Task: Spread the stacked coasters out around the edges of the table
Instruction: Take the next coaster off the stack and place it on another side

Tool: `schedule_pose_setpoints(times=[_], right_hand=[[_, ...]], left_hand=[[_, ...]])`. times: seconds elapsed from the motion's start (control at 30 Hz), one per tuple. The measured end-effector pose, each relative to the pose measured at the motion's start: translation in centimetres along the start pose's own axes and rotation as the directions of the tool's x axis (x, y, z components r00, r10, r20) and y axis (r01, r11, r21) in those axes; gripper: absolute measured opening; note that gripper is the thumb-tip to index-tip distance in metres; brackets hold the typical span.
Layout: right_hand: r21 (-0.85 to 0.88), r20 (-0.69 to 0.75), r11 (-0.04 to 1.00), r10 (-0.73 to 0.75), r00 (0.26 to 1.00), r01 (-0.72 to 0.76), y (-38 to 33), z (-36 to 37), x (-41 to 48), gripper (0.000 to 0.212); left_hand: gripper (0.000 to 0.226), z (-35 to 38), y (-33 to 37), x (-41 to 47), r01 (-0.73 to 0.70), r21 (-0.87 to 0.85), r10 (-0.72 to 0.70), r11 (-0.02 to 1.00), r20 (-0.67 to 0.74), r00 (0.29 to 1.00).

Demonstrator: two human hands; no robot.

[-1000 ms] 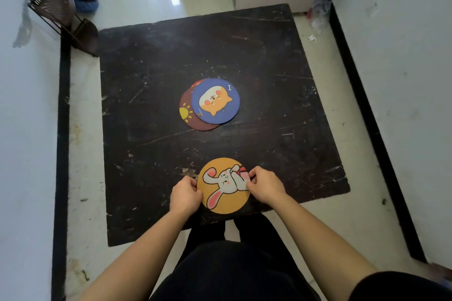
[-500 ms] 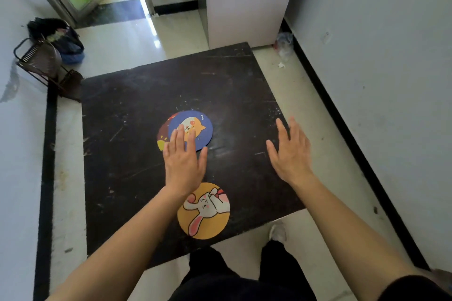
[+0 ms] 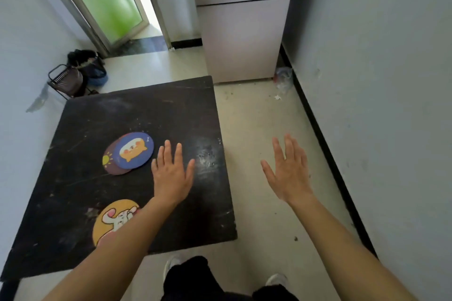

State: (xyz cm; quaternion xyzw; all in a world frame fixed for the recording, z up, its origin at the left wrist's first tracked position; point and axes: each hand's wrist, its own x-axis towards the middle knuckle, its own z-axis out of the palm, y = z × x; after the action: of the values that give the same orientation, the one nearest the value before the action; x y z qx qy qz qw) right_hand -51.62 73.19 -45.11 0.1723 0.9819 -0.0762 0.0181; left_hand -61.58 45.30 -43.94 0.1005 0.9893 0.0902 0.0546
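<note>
A blue coaster with an orange cat (image 3: 134, 150) lies on top of a dark brown coaster with a sun (image 3: 110, 162) near the middle of the black table (image 3: 80, 117). An orange coaster with a white rabbit (image 3: 110, 221) lies flat by the near edge, partly hidden by my left forearm. My left hand (image 3: 172, 173) hovers open, fingers spread, just right of the stack. My right hand (image 3: 287, 170) is open too, held above the floor to the right of the table. Neither hand holds anything.
A white fridge (image 3: 244, 32) stands beyond the table's far right corner. A dark wire rack (image 3: 67, 79) and a bag sit by the left wall. The grey right wall (image 3: 379, 80) runs close alongside. My shoes show below the table's near edge.
Both hands let go of the rabbit coaster at the near edge and rose open. The view swung right and up; my left hand now sits right of the stack.
</note>
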Motion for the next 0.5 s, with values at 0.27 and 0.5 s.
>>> schedule_pose_setpoints(times=[0.27,0.5], right_hand=[[-0.013,0.033,0.999,-0.039,0.999,0.040,9.1,-2.3,7.3,0.076],[-0.061,0.066,0.973,-0.219,0.973,0.223,9.1,-2.4,18.9,0.077]], left_hand=[[0.067,1.1,7.8,2.3,0.061,0.026,-0.063,0.998,0.071,0.996],[0.067,5.3,10.7,9.3,0.209,-0.081,-0.203,0.974,0.075,0.976]])
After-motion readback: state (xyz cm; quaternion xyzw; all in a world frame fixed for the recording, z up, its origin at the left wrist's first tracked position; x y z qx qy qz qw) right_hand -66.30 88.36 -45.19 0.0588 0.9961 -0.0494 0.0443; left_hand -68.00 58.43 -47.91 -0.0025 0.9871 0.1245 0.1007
